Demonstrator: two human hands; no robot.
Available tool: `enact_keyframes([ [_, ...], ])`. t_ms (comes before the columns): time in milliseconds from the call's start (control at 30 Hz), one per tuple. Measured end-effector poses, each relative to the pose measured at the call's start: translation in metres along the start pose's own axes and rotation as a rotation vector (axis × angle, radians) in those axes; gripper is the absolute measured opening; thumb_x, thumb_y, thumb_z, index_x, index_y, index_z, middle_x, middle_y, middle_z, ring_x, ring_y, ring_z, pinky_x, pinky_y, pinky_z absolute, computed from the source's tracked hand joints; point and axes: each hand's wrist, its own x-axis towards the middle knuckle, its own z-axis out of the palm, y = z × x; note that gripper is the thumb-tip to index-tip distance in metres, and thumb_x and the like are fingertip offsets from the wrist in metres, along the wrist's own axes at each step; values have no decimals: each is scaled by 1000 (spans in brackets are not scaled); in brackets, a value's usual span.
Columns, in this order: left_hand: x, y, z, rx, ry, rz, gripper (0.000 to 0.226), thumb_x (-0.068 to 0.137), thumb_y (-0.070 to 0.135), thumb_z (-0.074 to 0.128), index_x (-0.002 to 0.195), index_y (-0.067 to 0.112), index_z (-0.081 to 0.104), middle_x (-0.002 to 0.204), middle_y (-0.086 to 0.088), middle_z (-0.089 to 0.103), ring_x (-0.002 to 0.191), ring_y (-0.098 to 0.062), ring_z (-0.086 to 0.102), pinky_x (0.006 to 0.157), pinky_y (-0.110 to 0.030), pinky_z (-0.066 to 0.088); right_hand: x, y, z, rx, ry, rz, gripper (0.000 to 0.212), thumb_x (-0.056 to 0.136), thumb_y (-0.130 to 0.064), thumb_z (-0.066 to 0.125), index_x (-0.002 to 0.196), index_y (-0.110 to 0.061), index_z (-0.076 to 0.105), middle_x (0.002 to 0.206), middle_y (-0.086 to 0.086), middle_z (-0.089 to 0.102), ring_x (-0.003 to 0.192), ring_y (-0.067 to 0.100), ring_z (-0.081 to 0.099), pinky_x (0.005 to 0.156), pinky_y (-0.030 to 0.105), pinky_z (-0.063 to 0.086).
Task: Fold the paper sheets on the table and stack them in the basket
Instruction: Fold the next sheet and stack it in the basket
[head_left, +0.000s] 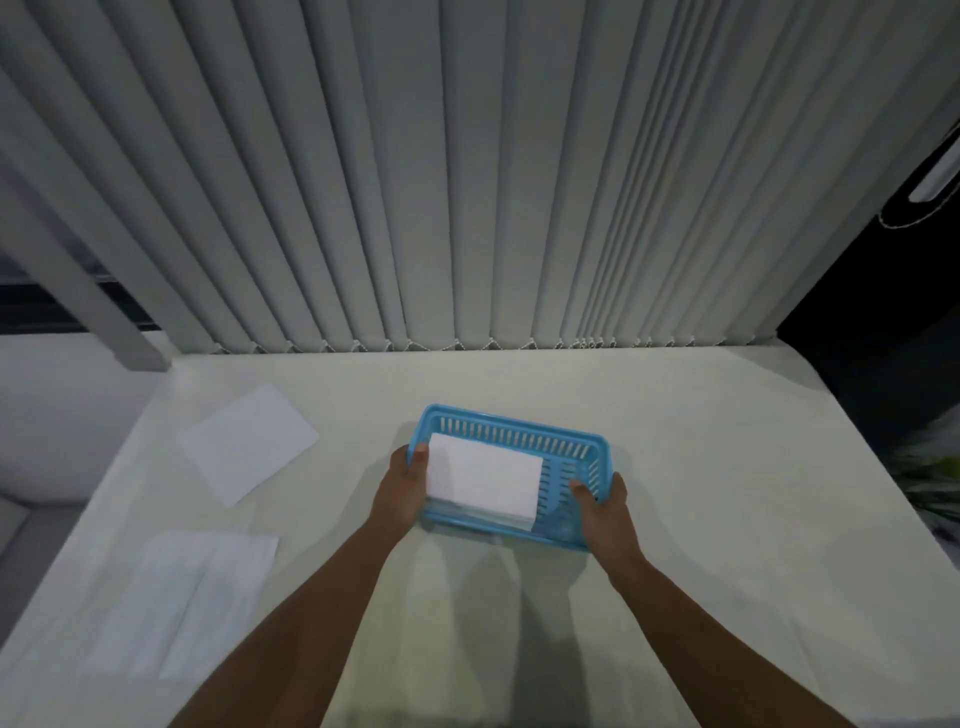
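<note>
A light blue slotted plastic basket sits in the middle of the white table. Folded white paper lies stacked in its left part, the top piece over several others. My left hand grips the basket's left end, the thumb over the rim beside the paper. My right hand grips the basket's right end, the thumb inside the rim. A flat white sheet lies at the table's far left. Overlapping unfolded sheets lie near the left front.
Grey vertical blinds hang along the table's back edge. A dark opening lies past the table's right edge. A grey post stands at the back left corner.
</note>
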Motion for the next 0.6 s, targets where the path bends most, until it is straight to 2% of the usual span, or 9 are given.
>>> enact_keyframes([
  [100,0,-9,-29,0,59,-7,46,99,46,30,128,14,46,112,-3,55,97,-20,49,87,-31,35,-8,-10,25,-7,-48,-41,27,93,-28,59,112,-17,44,104,3,63,82,15,63,70,28,45],
  [300,12,-27,-77,44,71,7,49,99,47,29,131,14,44,110,0,50,99,-20,49,92,-35,37,-19,-15,76,12,-67,-40,33,92,-33,59,116,-14,46,107,6,65,90,22,67,82,38,54],
  [467,34,-52,-102,81,2,1,49,98,49,30,131,16,45,121,-7,57,111,-28,54,98,-39,39,-38,-6,112,19,15,-10,33,92,-35,58,116,-18,44,108,5,65,91,23,67,83,44,56],
  [533,42,-61,-111,75,-24,10,49,97,50,30,131,17,46,123,-7,58,112,-28,54,99,-40,39,-47,-1,125,3,43,6,37,91,-37,58,119,-17,43,111,5,64,94,23,66,86,46,55],
  [600,48,-68,-119,61,-58,10,48,97,51,30,130,19,45,122,-6,58,111,-27,54,100,-41,40,-54,2,136,-31,68,22,53,87,-45,57,128,-15,40,117,6,63,101,25,65,90,47,53],
])
